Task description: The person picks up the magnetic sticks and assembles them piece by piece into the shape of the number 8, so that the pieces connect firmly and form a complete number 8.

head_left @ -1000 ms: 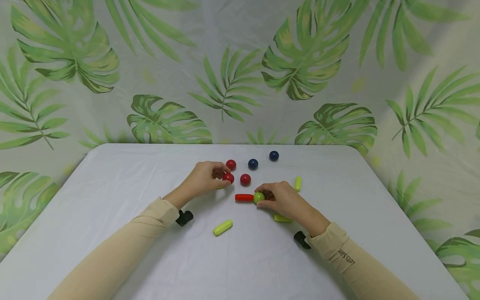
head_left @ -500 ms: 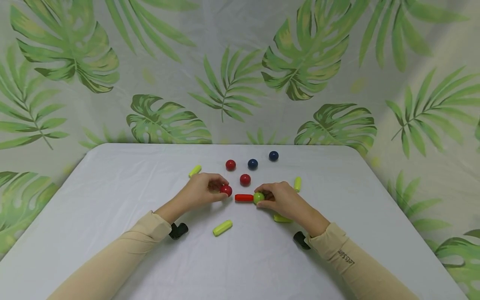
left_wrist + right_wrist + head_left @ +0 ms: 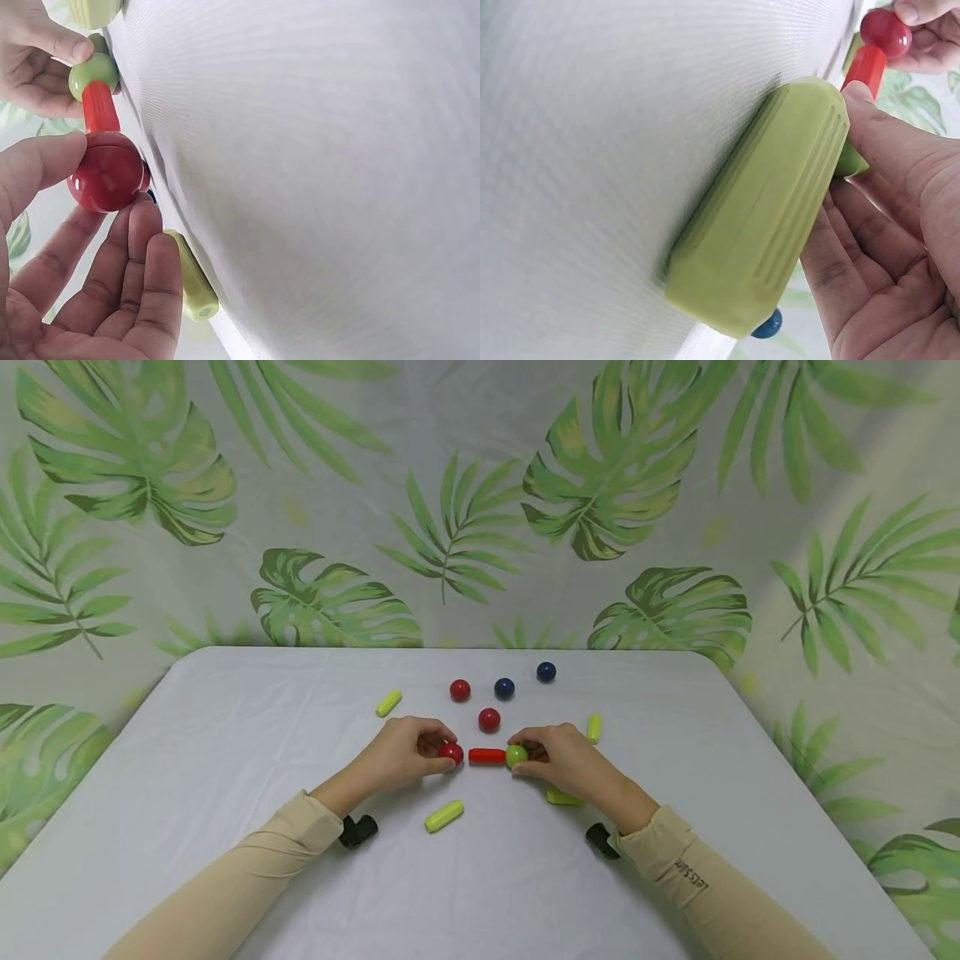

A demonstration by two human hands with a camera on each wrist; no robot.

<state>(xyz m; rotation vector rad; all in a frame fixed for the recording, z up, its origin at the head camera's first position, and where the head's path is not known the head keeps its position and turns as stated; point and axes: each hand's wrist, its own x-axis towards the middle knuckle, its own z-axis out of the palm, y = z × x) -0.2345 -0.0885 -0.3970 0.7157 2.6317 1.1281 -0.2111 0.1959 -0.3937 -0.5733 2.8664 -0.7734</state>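
Observation:
Between the thumb and fingers of my left hand [image 3: 401, 753] is a glossy red ball [image 3: 451, 754], pinched just left of a short red stick [image 3: 487, 757]. That stick lies sideways on the white table [image 3: 495, 893], its right end against a green ball [image 3: 516, 756]. My right hand [image 3: 562, 758] pinches the green ball from the right. The left wrist view lines up the red ball [image 3: 109, 178], the red stick [image 3: 100, 109] and the green ball [image 3: 91, 77]. In the right wrist view a ridged yellow-green stick [image 3: 761, 210] hides most of the green ball.
Behind the hands are two loose red balls [image 3: 489, 720] and two dark blue balls [image 3: 505, 688]. Yellow-green sticks lie around: one at back left [image 3: 388, 703], one in front [image 3: 444, 817], two near the right hand [image 3: 594, 728]. A leaf-patterned cloth [image 3: 465, 527] hangs behind the table.
My left hand has brought the red ball toward me, down to the left end of the red stick, uncovering the back-left yellow-green stick. My right hand has stayed on the green ball.

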